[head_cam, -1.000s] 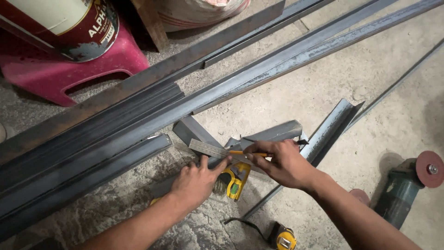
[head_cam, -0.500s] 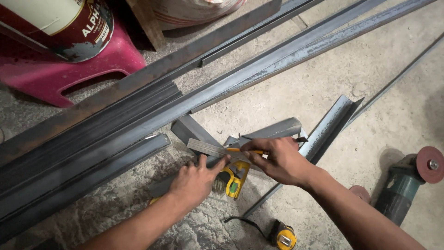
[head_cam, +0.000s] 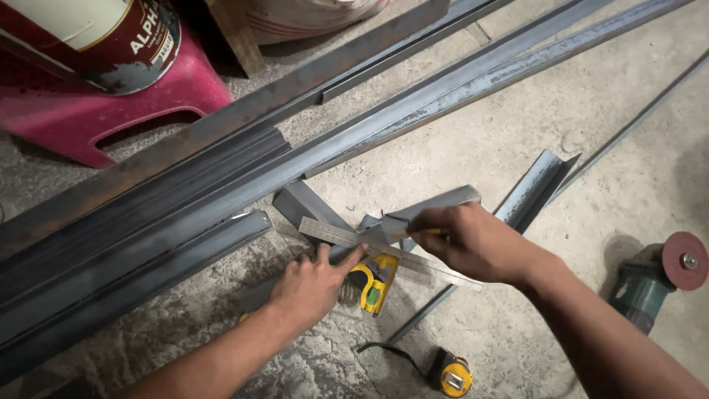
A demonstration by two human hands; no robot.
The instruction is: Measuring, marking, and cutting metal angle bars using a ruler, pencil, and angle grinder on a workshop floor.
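My left hand (head_cam: 310, 284) presses flat on a short steel angle piece (head_cam: 306, 203) and steadies a metal square ruler (head_cam: 332, 234) with a yellow stock (head_cam: 377, 281) laid across it. My right hand (head_cam: 473, 244) grips a thin orange pencil-like marker (head_cam: 413, 233), its tip against the ruler's edge on another short angle piece (head_cam: 436, 203). Both hands work low on the concrete floor (head_cam: 473, 140).
Long steel angle bars (head_cam: 221, 185) run diagonally across the floor. A short offcut (head_cam: 535, 185) lies to the right. An angle grinder (head_cam: 657, 281) with a red disc sits far right. A yellow tape measure (head_cam: 452, 374) lies near me. A pink stool (head_cam: 96, 111) carries a paint can (head_cam: 96, 37).
The hands stay in nearly the same place; my right hand has shifted slightly along the ruler's edge with the marker.
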